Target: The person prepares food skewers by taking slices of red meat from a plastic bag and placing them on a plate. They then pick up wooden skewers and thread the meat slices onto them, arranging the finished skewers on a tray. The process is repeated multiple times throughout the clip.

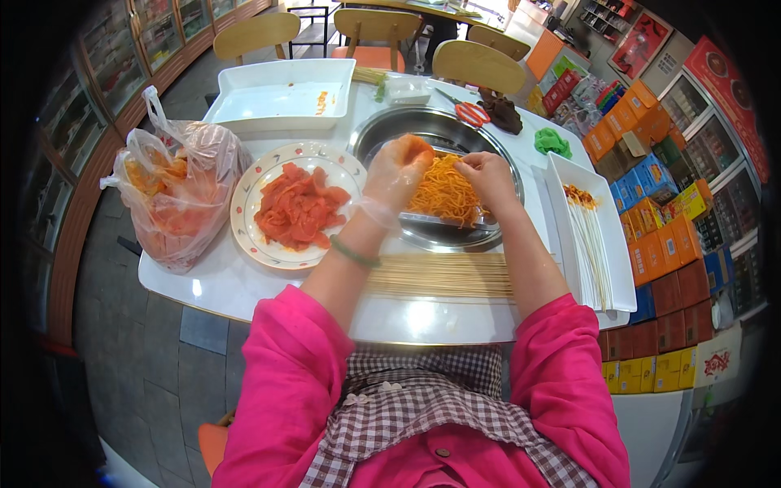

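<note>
My left hand (403, 168), in a clear plastic glove, is curled around something orange-red, probably a slice of meat, over the left side of a steel basin (378, 122). The fingertips of my right hand (487, 177) are pinched at the edge of a heap of orange shreds (445, 190) in a clear tray in the basin; what they pinch is too small to tell. A patterned plate (244, 235) of red meat slices (299, 207) is left of my left hand. Bamboo skewers (439, 274) lie below the basin. Loaded skewers (589, 244) rest in a white tray (619, 268) at the right.
A plastic bag (183, 207) of red and orange food stands at the left. Behind are a white tray (280, 116), a small clear container (409, 90), red-handled scissors (471, 114), a dark cloth (503, 113) and a green crumpled bag (552, 143). Chairs (479, 64) stand beyond the table.
</note>
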The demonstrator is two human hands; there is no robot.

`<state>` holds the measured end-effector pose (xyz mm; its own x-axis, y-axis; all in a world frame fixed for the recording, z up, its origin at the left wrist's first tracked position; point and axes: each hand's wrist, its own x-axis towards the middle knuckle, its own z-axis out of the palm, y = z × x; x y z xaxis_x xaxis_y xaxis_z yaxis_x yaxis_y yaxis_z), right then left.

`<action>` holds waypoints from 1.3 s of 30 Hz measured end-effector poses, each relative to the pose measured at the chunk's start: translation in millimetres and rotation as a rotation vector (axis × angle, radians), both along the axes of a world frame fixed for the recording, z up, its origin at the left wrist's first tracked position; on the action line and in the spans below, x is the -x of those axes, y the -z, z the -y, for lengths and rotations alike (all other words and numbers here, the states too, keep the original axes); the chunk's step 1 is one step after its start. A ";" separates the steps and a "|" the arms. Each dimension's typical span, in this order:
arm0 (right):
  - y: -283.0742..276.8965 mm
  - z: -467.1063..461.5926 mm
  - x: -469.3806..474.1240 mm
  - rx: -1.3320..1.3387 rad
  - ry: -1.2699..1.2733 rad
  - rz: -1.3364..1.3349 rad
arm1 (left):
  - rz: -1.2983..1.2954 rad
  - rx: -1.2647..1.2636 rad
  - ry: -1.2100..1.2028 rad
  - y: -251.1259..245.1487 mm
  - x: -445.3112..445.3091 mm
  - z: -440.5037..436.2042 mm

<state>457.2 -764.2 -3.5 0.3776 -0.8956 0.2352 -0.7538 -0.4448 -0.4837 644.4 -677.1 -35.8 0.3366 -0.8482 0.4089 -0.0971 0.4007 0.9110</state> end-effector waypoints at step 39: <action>-34.6 -13.0 9.9 -0.223 -0.254 0.067 | 0.602 -0.010 -0.182 -25.2 8.6 -13.9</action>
